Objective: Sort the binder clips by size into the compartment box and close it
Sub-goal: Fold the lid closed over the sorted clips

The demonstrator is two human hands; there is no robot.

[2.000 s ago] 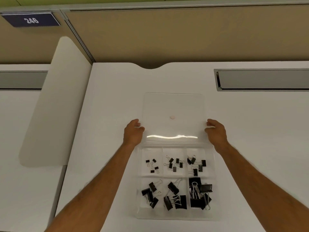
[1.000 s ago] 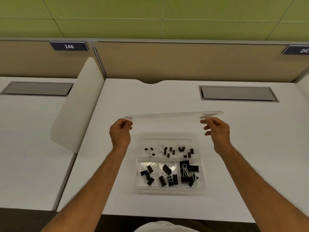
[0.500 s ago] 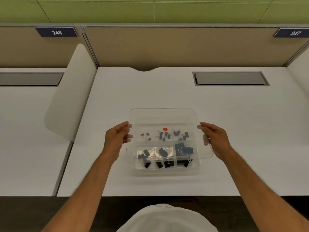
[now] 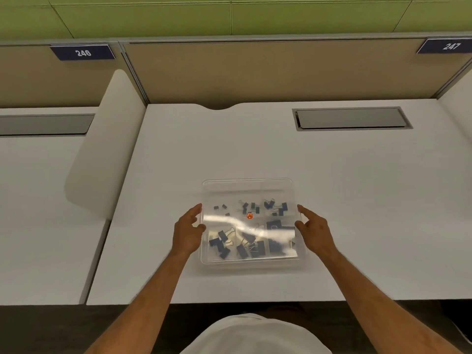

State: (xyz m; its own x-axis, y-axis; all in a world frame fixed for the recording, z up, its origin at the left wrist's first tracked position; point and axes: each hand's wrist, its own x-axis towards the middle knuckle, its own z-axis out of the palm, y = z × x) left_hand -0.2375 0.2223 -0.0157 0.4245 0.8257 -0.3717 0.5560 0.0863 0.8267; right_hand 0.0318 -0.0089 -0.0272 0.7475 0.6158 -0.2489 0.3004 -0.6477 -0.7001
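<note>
A clear compartment box sits on the white desk near its front edge. Its clear lid, with a small red dot in the middle, lies over the box. Black binder clips show through the lid: small ones in the far row, larger ones in the near row. My left hand holds the lid's left edge, thumb and fingers pinching it. My right hand holds the right edge the same way.
The white desk has a grey cable hatch at the back right. A white rounded divider stands at the left. A beige partition with number plates 246 and 247 runs along the back.
The lid swung from lying open behind the box, up and over, and now rests down across the compartments. Both hands came forward with it.
</note>
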